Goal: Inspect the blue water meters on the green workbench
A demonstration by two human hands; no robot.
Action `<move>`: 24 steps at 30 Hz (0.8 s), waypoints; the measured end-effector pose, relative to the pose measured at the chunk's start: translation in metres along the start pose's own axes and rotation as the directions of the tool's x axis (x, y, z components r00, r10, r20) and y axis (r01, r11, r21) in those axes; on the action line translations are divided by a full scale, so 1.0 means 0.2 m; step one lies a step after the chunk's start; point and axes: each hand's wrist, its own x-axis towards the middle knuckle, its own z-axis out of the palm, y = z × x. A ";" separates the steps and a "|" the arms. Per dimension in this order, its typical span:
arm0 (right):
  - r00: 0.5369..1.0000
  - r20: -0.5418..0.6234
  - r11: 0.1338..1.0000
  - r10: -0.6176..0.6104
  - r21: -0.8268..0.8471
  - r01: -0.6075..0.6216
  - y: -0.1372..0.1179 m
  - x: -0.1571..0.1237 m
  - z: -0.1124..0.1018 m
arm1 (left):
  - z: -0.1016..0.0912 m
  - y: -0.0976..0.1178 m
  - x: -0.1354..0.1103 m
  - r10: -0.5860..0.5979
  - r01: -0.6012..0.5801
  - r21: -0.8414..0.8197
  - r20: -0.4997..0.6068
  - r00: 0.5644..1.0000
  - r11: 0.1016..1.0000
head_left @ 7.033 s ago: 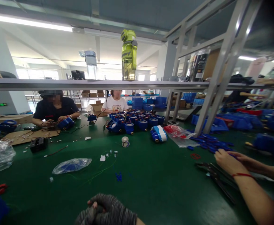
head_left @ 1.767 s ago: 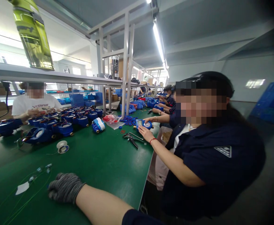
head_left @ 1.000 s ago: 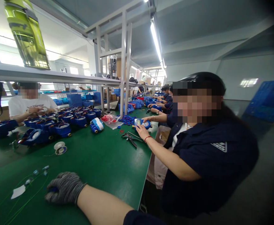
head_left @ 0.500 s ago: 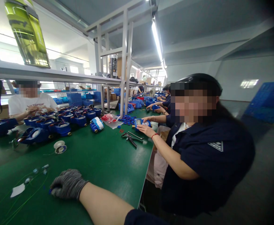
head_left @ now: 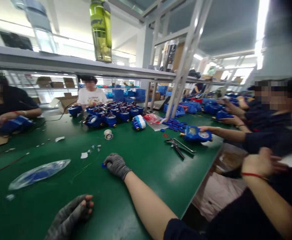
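Note:
My right hand (head_left: 116, 164), in a grey knit glove, reaches out over the green table (head_left: 146, 166). Its fingers are curled down on a small blue part (head_left: 103, 165) that peeks out at the fingertips. My left hand (head_left: 70, 216), also gloved with bare fingertips, lies near the bottom edge with its fingers curled in; whatever is inside them is hidden. A thin green wire (head_left: 84, 167) and a white scrap (head_left: 84, 155) lie just left of my right hand.
A plastic bag of blue parts (head_left: 38, 172) lies at the left. A small spool (head_left: 108, 134), a cluster of blue meters (head_left: 111, 115) and pliers (head_left: 178, 147) lie farther out. A co-worker at the right holds a blue meter (head_left: 197, 133); other people sit opposite.
My head has swung left, away from the neighbour, toward the table. My right hand stays closed over the small blue part, and my left hand has come into view.

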 end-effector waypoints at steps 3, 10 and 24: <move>1.000 0.007 0.999 -0.027 0.037 0.026 0.02 0.01 0.02 | 0.01 0.04 -0.04 0.083 -0.084 0.007 0.082 0.993 0.996; 0.998 -0.054 0.999 0.013 0.051 -0.011 0.03 0.02 0.02 | 0.05 0.06 -0.07 0.131 -0.133 0.009 0.117 0.984 0.991; 1.000 -0.013 1.000 0.001 0.007 -0.001 0.00 0.02 0.00 | 0.06 0.07 -0.08 0.163 -0.162 -0.013 0.122 0.979 0.987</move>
